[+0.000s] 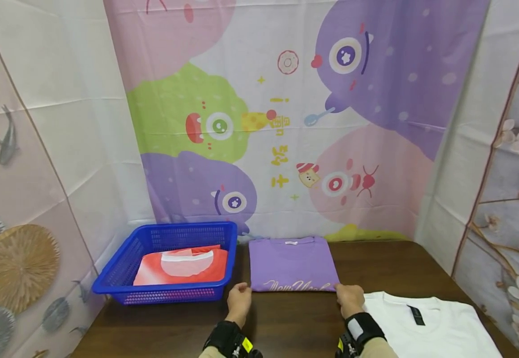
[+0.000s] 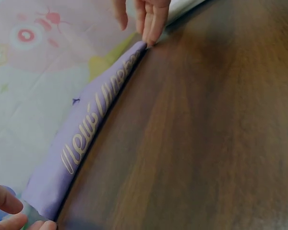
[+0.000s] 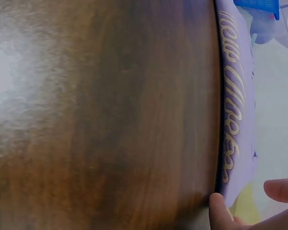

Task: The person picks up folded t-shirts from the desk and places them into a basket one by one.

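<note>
A folded purple T-shirt (image 1: 293,266) with cream script lettering lies on the brown table (image 1: 286,328), its collar toward the back. My left hand (image 1: 239,302) is at its near left corner, thumb apart from the fingers. At the near right corner, my right hand (image 1: 350,300) touches the cloth with its fingertips. The left wrist view shows the right hand's fingers (image 2: 156,21) fairly straight beside the shirt's end. In the right wrist view, a fingertip (image 3: 216,199) meets the shirt's lower edge, while the thumb stands away. Part of the left hand is cut off in its wrist view.
Left of the shirt stands a blue plastic basket (image 1: 161,293) holding a folded red-and-pink garment (image 1: 181,268). A white T-shirt (image 1: 443,333) with a black neck label lies at the front right. A cartoon-print curtain (image 1: 286,209) hangs directly behind the table.
</note>
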`<action>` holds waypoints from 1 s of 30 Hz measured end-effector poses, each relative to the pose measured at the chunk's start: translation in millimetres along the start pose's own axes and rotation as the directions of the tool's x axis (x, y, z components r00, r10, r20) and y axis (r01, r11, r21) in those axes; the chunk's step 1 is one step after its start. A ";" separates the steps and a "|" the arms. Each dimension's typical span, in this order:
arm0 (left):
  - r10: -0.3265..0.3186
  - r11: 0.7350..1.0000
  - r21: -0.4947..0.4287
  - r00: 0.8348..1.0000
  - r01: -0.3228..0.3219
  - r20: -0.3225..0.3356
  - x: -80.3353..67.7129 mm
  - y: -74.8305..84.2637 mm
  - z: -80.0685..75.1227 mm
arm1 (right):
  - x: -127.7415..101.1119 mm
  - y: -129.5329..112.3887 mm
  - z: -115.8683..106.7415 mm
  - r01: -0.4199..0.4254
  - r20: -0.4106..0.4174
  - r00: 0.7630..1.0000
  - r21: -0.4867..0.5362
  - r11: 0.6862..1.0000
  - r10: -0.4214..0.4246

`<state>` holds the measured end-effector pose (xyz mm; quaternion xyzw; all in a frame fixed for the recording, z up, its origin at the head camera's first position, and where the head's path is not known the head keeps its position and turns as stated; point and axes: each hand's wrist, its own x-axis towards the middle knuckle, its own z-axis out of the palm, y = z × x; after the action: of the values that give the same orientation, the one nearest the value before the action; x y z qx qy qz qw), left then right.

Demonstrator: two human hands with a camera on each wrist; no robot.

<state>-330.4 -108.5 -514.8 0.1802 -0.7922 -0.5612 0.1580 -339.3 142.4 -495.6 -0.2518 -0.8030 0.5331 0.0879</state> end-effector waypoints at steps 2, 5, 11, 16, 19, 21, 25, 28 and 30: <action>-0.015 1.000 -0.013 1.000 0.015 0.001 3.1 -1.6 3.4 | 1.3 -0.6 -1.6 -0.023 0.000 1.000 0.019 1.000 0.023; -0.049 0.998 -0.038 0.999 0.049 0.001 6.1 -2.0 8.2 | 3.3 -1.3 -3.6 -0.069 0.016 0.998 0.122 0.990 0.068; -0.148 0.976 -0.153 0.988 0.153 0.042 23.4 -19.8 21.1 | 6.5 -4.9 -1.4 -0.187 0.089 0.982 0.399 0.898 0.165; -0.211 0.947 -0.234 0.975 0.222 0.070 86.3 -96.0 64.2 | 10.4 -7.2 5.1 -0.253 0.160 0.967 0.489 0.834 0.199; -0.219 0.934 -0.263 0.969 0.241 0.110 118.6 -134.3 85.2 | 14.1 -5.0 9.0 -0.249 0.154 0.968 0.512 0.822 0.198; -0.221 0.939 -0.245 0.970 0.240 0.103 129.2 -145.2 93.7 | 16.4 -2.3 11.0 -0.240 0.133 0.971 0.523 0.818 0.200; -0.227 0.957 -0.173 0.972 0.234 0.058 129.8 -135.2 94.5 | 21.4 3.3 14.2 -0.236 0.117 0.972 0.555 0.797 0.205; -0.244 0.946 -0.203 0.967 0.254 0.074 124.6 -121.7 87.4 | 23.6 5.5 15.2 -0.251 0.145 0.968 0.560 0.790 0.204; -0.270 0.918 -0.272 0.957 0.289 0.106 118.1 -108.4 79.9 | 24.6 6.1 15.5 -0.265 0.171 0.964 0.560 0.785 0.204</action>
<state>-459.4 -129.7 -637.3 0.2480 -0.6743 -0.6916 0.0741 -364.8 143.9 -510.7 -0.2835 -0.5689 0.7702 0.0523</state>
